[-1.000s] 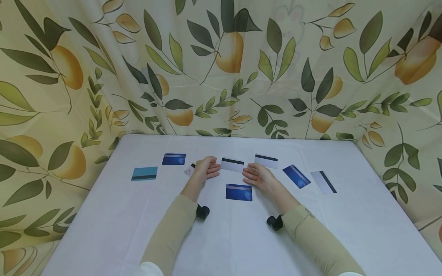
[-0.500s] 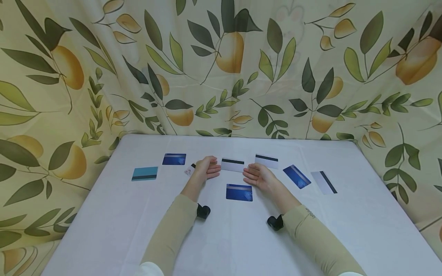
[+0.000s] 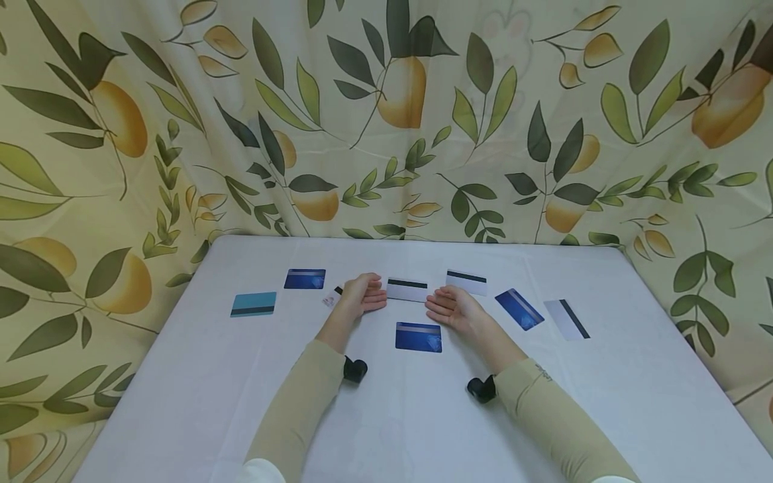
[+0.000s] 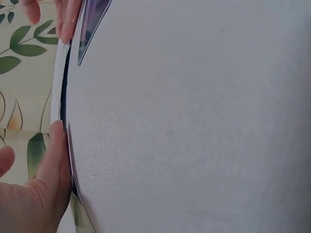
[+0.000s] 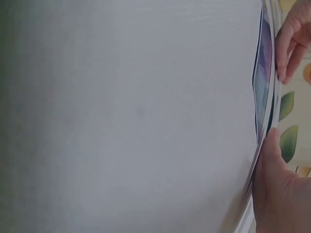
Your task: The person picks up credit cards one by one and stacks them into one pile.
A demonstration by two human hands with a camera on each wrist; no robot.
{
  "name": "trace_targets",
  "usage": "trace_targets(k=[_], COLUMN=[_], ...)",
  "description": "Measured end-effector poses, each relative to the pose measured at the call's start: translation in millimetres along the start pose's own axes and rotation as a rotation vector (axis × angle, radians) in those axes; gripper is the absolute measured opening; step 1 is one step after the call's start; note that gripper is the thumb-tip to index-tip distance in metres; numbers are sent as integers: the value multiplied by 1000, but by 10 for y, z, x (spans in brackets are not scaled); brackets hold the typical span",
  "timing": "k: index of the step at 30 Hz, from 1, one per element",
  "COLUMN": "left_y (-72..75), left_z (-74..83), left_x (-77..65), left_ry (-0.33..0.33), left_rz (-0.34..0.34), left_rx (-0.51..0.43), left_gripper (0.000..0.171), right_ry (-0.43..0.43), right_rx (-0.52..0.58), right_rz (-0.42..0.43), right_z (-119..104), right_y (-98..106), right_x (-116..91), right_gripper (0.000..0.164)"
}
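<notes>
A white card with a black stripe (image 3: 407,290) lies between my two hands on the table. My left hand (image 3: 364,296) is at its left end, fingers extended and pointing inward. At its right end my right hand (image 3: 455,312) faces it, with fingers loosely extended. Whether the fingertips touch the card's edges, I cannot tell. Just in front lies a blue card (image 3: 419,337) with a pale stripe. The left hand partly covers a printed card (image 3: 330,298). Beyond the right hand is another white striped card (image 3: 466,282). Both wrist views show fingers (image 4: 57,145) low at the tabletop.
On the left lie a teal card (image 3: 253,304) and a second blue card (image 3: 304,279). To the right are a tilted blue card (image 3: 519,309) and a tilted white card (image 3: 566,319). A leaf-and-fruit patterned curtain (image 3: 386,168) hangs behind the white table (image 3: 374,429).
</notes>
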State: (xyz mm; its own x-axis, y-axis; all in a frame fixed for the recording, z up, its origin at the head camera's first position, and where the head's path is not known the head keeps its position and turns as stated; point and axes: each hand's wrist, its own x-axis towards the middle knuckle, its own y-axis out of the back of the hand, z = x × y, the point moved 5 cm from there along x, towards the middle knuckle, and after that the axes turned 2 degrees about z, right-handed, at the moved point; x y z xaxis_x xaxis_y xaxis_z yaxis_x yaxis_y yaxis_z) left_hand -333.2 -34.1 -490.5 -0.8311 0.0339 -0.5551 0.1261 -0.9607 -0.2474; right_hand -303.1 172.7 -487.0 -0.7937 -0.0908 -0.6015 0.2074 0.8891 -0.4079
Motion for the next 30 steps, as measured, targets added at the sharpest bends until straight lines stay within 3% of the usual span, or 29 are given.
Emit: trace_targets(k=[10,30], left_y=[-22,-56], left_z=[19,1], left_x=[-34,-99], left_ry=[10,46], left_rz=[-7,-73], left_rx=[20,159], left_gripper=[41,38], right_ry=[-21,-74], right_rx=[-11,-82], right_rz=[-10,-24], right_z=[-23,-53], right_y=[2,21], right_x=[-12,-54], right_gripper=[49,48])
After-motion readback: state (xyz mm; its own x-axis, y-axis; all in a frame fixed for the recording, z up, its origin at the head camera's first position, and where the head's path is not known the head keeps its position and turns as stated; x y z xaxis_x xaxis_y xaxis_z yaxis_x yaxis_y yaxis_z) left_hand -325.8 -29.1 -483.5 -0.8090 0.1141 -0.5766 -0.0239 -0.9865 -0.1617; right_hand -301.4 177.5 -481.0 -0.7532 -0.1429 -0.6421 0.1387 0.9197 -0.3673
